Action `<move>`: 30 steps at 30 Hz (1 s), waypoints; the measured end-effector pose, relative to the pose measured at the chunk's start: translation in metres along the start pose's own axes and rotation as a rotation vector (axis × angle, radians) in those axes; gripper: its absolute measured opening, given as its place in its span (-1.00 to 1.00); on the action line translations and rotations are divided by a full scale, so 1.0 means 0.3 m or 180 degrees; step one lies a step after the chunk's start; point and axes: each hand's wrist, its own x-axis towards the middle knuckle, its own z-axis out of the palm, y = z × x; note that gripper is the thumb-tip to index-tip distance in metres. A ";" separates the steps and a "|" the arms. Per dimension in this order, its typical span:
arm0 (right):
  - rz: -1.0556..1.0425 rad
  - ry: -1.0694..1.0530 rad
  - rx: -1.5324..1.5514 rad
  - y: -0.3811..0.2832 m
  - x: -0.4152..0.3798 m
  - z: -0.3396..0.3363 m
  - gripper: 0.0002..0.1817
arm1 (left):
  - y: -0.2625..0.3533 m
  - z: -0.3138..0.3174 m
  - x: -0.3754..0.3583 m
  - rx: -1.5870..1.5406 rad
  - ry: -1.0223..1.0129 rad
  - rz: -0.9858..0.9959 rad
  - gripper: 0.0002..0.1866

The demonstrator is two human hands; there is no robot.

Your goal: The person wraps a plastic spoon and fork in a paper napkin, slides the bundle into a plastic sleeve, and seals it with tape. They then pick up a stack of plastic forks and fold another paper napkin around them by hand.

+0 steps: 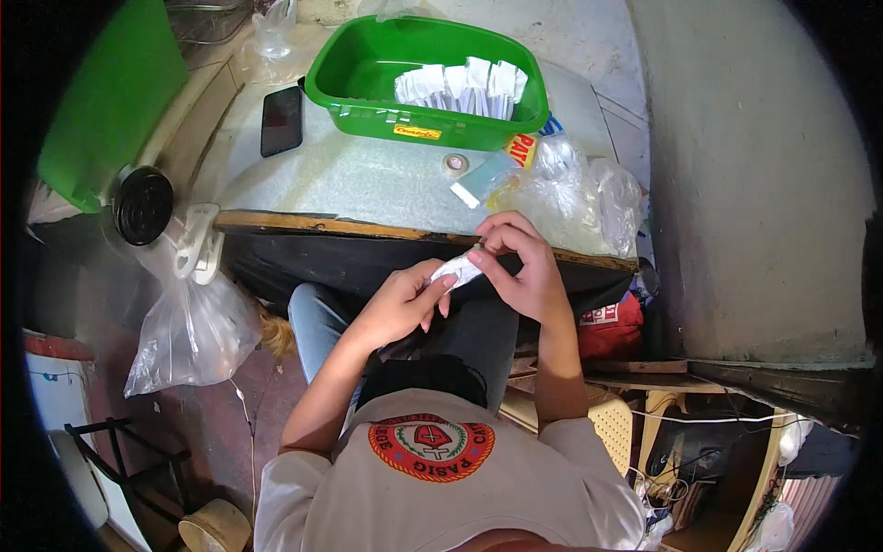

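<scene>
Your left hand (400,302) and right hand (520,267) together pinch a small white packet (457,270) above your lap, just before the table edge (368,227); its long axis runs lower-left to upper-right.

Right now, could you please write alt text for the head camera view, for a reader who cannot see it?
Both hands, the left hand and the right hand, hold a small white paper packet above the person's lap. On the table in front are a green basin with folded white packets, a phone and clear plastic bags.
</scene>
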 end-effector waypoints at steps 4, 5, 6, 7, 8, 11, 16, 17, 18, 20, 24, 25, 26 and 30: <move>0.0123 -0.0065 0.0314 -0.004 0.004 -0.007 -0.84 | 0.040 0.001 -0.016 0.0703 -0.0037 -0.0159 -0.70; 0.0120 -0.0062 0.0306 -0.005 0.004 -0.003 -0.84 | 0.043 0.001 -0.018 0.0872 -0.0032 -0.0191 -0.70; 0.0203 -0.0068 0.0376 -0.006 0.002 0.004 -0.85 | 0.036 0.000 -0.018 0.0872 -0.0030 -0.0185 -0.70; 0.0283 -0.0077 0.0448 -0.006 0.003 0.009 -0.85 | 0.021 -0.001 -0.015 0.0896 0.0083 -0.0060 -0.70; 0.0277 -0.0086 0.0447 -0.006 0.003 0.009 -0.85 | 0.011 -0.002 -0.014 0.0917 0.0197 0.0065 -0.70; 0.0282 -0.0411 0.0305 -0.005 -0.004 -0.003 -0.87 | 0.003 0.004 -0.018 0.0742 0.0243 0.0187 -0.71; 0.0345 -0.0006 0.0781 0.021 -0.005 -0.019 -0.87 | 0.015 -0.003 -0.029 0.0966 0.0179 0.0185 -0.71; 0.0422 0.0013 0.0929 0.019 -0.004 -0.019 -0.86 | 0.008 -0.005 -0.029 0.0980 0.0219 0.0170 -0.72; 0.0417 0.0006 0.0928 0.012 -0.003 -0.020 -0.86 | 0.003 -0.008 -0.027 0.0978 0.0227 0.0174 -0.72; 0.0494 -0.0260 0.0640 -0.008 -0.006 -0.027 -0.86 | -0.003 -0.010 -0.026 0.0900 0.0233 0.0115 -0.72; 0.0367 -0.0878 0.0248 0.002 -0.004 -0.049 -0.91 | 0.027 -0.010 -0.034 0.0900 0.0148 0.0073 -0.71; 0.0504 -0.0699 0.0498 0.007 -0.003 -0.053 -0.90 | 0.032 -0.005 -0.036 0.0980 0.0205 0.0166 -0.72; 0.0643 -0.0522 0.0748 0.014 -0.003 -0.053 -0.87 | 0.034 -0.002 -0.037 0.1058 0.0265 0.0258 -0.72; 0.0814 0.0299 0.1257 0.034 -0.012 -0.041 -0.86 | 0.007 -0.015 -0.042 0.0836 0.0290 0.0563 -0.73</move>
